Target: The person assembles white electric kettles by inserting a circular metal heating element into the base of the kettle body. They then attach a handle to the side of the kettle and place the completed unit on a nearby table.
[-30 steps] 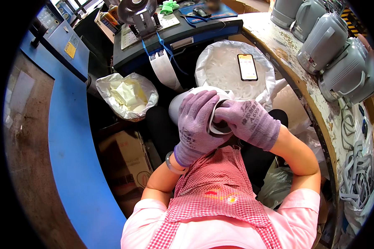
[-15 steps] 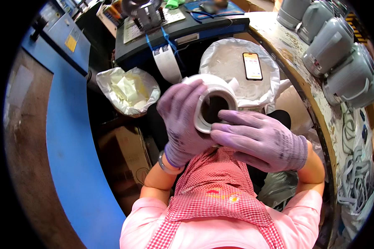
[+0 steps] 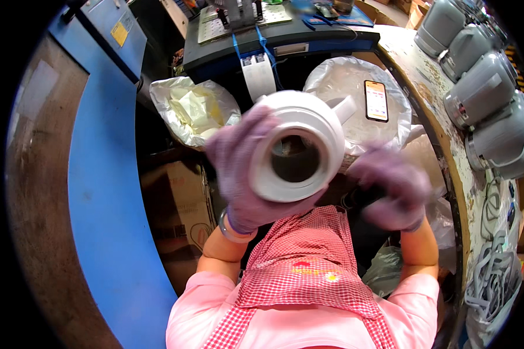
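In my left hand (image 3: pixel 239 168), in a purple-grey glove, is a pale grey-white jug (image 3: pixel 327 125), its round opening turned up toward me. The fingers wrap its left side and underside. Its handle (image 3: pixel 344 109) sticks out at the upper right, and the opening shows a dark inside. To the right of the jug, apart from it, is my right hand (image 3: pixel 393 189), in the same kind of glove. Motion smears its fingers, so whether it holds anything cannot be made out.
A phone (image 3: pixel 376 100) lies on a round container (image 3: pixel 326 78) covered with plastic. A lined bin (image 3: pixel 169 110) holds pale yellow sheets. Several grey jugs (image 3: pixel 480 93) line the worn bench (image 3: pixel 422 75) at right. A blue panel (image 3: pixel 108 192) runs along the left; a dark workbench (image 3: pixel 308 43) stands ahead.
My right hand has come away from the jug's opening and moved right. The jug has tilted and come nearer, so its handle now shows. The view has shifted slightly left.
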### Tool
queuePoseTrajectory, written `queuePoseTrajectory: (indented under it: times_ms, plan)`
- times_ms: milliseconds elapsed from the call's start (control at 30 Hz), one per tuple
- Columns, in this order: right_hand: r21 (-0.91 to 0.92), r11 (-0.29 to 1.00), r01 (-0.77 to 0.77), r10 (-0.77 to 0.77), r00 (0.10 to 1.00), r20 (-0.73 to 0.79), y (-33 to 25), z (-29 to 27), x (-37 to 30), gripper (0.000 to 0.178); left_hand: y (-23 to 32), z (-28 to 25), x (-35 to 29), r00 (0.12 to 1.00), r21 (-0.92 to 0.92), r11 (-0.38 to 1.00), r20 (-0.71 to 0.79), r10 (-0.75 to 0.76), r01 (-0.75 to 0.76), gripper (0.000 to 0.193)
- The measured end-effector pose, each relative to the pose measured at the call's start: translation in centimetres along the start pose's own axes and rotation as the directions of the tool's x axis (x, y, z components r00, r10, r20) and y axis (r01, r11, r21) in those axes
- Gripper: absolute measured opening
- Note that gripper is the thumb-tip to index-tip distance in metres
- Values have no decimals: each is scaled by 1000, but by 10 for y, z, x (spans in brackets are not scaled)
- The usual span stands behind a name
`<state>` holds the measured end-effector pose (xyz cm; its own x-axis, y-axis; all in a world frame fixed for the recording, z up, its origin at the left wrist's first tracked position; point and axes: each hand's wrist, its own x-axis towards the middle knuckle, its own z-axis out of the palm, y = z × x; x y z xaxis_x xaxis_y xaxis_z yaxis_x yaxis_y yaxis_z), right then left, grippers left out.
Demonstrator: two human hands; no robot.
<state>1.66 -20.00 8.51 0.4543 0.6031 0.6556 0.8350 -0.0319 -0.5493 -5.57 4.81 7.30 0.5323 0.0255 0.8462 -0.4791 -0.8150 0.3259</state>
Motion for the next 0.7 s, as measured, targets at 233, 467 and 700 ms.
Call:
queuePoseTrajectory:
  times_ms: [233, 467, 700]
  plan:
    - [600, 751, -273, 606, 647, -463, 150, -38, -56, 55, -36, -3, -55, 992, -231, 968, 104, -74, 96, 129]
    - [129, 860, -494, 493, 737, -462, 189, -22, 49, 33, -24, 77, -186, 686, -178, 690, 429, -587, 702, 117]
    - [-576, 808, 125, 61, 954, 293, 197, 109, 149, 51, -34, 86, -205, 693, -70, 741, 419, -586, 668, 128]
